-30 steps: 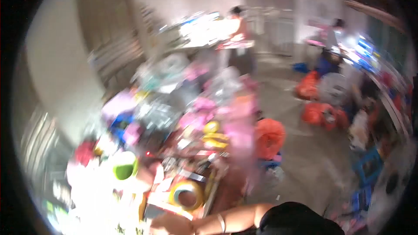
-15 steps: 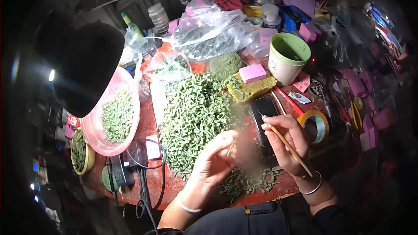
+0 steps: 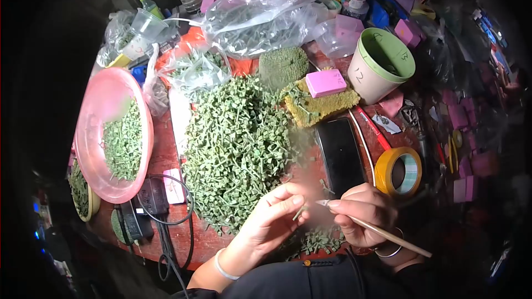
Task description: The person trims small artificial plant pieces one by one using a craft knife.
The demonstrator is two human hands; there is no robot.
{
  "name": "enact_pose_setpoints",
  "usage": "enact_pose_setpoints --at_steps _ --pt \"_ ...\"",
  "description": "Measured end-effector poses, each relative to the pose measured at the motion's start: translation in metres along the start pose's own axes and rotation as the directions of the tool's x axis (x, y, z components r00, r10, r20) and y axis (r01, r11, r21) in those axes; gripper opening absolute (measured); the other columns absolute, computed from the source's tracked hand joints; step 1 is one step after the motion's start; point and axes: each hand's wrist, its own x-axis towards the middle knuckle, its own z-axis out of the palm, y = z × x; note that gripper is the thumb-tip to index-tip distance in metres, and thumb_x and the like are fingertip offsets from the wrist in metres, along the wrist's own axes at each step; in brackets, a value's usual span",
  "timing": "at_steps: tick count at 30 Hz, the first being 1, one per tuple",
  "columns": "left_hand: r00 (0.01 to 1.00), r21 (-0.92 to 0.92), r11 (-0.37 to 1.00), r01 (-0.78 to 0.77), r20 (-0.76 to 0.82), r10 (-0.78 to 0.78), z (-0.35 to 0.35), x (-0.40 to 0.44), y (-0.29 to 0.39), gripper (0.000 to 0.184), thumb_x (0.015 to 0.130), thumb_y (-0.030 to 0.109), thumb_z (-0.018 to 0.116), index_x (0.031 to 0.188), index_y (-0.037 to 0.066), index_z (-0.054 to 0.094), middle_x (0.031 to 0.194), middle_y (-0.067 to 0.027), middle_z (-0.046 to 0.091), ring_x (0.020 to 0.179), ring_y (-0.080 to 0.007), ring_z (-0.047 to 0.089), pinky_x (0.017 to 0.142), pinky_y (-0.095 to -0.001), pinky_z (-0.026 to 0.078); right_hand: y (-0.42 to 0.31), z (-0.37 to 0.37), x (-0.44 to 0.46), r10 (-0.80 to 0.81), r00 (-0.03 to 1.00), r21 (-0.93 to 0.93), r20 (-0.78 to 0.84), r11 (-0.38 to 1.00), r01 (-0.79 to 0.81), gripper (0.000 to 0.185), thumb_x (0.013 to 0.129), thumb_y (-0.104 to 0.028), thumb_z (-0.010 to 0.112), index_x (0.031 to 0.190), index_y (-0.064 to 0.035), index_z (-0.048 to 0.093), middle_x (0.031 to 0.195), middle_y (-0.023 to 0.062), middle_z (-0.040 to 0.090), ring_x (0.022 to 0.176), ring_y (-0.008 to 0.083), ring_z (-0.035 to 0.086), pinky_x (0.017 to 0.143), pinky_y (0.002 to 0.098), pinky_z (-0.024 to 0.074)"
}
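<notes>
My left hand (image 3: 277, 218) is closed in a pinch on a small green piece (image 3: 299, 213), just in front of a large heap of similar green pieces (image 3: 238, 149). Level with it on the right, my right hand (image 3: 366, 213) grips a thin wooden-handled tool (image 3: 393, 237), its pale pointed tip facing the left fingertips with a small gap between. A smaller scatter of green pieces (image 3: 318, 243) lies near the table's front edge, between and below the hands. Behind my right hand is a black phone (image 3: 339, 152).
A pink bowl (image 3: 86, 138) with green pieces stands at left, near black cables (image 3: 166, 238). Yellow tape (image 3: 382, 171), a white-green cup (image 3: 363, 77), and a yellow sponge (image 3: 318, 112) bearing a pink block (image 3: 326, 83) lie at right. Plastic bags (image 3: 260, 14) fill the back.
The view has swung from the room to the table, then shifted slightly. The tool's tip has come down closer to my left fingertips, and its handle now slants lower to the right.
</notes>
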Motion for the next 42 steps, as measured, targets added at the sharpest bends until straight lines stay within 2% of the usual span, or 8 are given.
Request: enact_pose_setpoints --at_steps 16,19,26,27,31,34,39,42 --pt "0.997 0.042 0.999 -0.034 0.067 0.031 0.004 0.000 0.000 0.016 0.088 0.010 0.063 0.102 0.002 0.060 0.088 -0.0061 0.063 0.080 -0.0127 0.057 0.075 -0.0254 0.046 -0.004 0.005 -0.003 -0.060 0.994 -0.147 0.090 0.987 0.072 0.034 0.077 -0.009 0.076 0.106 0.0016 0.061 0.087 0.0057 0.060 0.071 0.0199 0.061 0.060 0.0308 0.0525" --pt "0.996 0.152 0.985 -0.079 -0.026 0.084 0.012 -0.003 0.003 0.015 0.089 0.010 0.062 0.100 0.000 0.060 0.090 -0.0074 0.063 0.082 -0.0141 0.059 0.074 -0.0270 0.047 -0.005 0.002 -0.004 -0.081 0.986 -0.110 0.148 0.989 0.098 0.044 0.076 -0.012 0.077 0.113 0.0010 0.058 0.092 0.0057 0.060 0.078 0.0190 0.062 0.069 0.0315 0.0521" --pt "0.982 0.326 0.930 -0.171 -0.024 0.188 -0.012 0.005 -0.002 0.012 0.083 0.010 0.060 0.089 0.001 0.055 0.080 -0.0043 0.056 0.074 -0.0112 0.055 0.066 -0.0250 0.044 0.000 0.011 -0.013 -0.195 0.981 -0.097 -0.019 0.976 0.193 0.036 0.078 -0.006 0.073 0.110 0.0024 0.058 0.103 0.0079 0.060 0.085 0.0213 0.064 0.075 0.0321 0.0541" --pt "0.981 0.357 0.919 -0.166 -0.033 0.190 -0.006 0.008 -0.003 0.012 0.083 0.009 0.060 0.090 0.001 0.055 0.080 -0.0046 0.057 0.074 -0.0115 0.055 0.066 -0.0252 0.044 0.000 0.009 -0.015 -0.201 0.980 -0.065 0.005 0.977 0.201 0.039 0.084 -0.011 0.063 0.119 0.0034 0.052 0.101 0.0112 0.056 0.093 0.0244 0.058 0.079 0.0362 0.0503" --pt "0.978 0.428 0.890 -0.157 -0.056 0.200 0.010 0.011 -0.005 0.014 0.082 0.008 0.062 0.093 0.000 0.056 0.081 -0.0061 0.058 0.072 -0.0129 0.056 0.065 -0.0260 0.045 -0.005 0.004 -0.014 -0.116 0.991 0.151 -0.063 0.981 0.125 0.039 0.082 -0.003 0.065 0.119 0.0011 0.052 0.096 0.0097 0.059 0.087 0.0249 0.061 0.077 0.0360 0.0506" --pt "0.975 0.443 0.882 -0.162 -0.064 0.211 0.011 0.009 -0.005 0.016 0.082 0.007 0.063 0.095 -0.001 0.056 0.082 -0.0072 0.058 0.071 -0.0139 0.056 0.064 -0.0266 0.045 -0.006 0.008 -0.014 -0.143 0.962 -0.066 -0.231 0.989 0.131 0.034 0.083 -0.004 0.066 0.115 -0.0003 0.055 0.098 0.0099 0.060 0.088 0.0254 0.061 0.074 0.0356 0.0516" --pt "0.973 0.428 0.889 -0.165 -0.075 0.217 0.012 0.003 -0.007 0.020 0.081 0.006 0.065 0.098 -0.002 0.057 0.082 -0.0091 0.060 0.070 -0.0156 0.057 0.063 -0.0276 0.046 -0.009 -0.001 -0.010 0.385 0.900 0.226 -0.203 0.913 -0.340 0.014 0.084 -0.010 0.071 0.087 0.0008 0.063 0.081 0.0107 0.064 0.071 0.0238 0.065 0.064 0.0307 0.0494" --pt "0.975 0.382 0.909 -0.167 -0.075 0.210 0.013 0.000 -0.007 0.022 0.081 0.005 0.066 0.100 -0.003 0.057 0.083 -0.0102 0.060 0.069 -0.0167 0.058 0.062 -0.0282 0.047 -0.001 -0.002 -0.008 0.354 0.924 0.344 -0.145 0.894 -0.289 0.011 0.083 -0.007 0.071 0.085 0.0011 0.064 0.084 0.0105 0.065 0.075 0.0204 0.066 0.066 0.0298 0.0501"
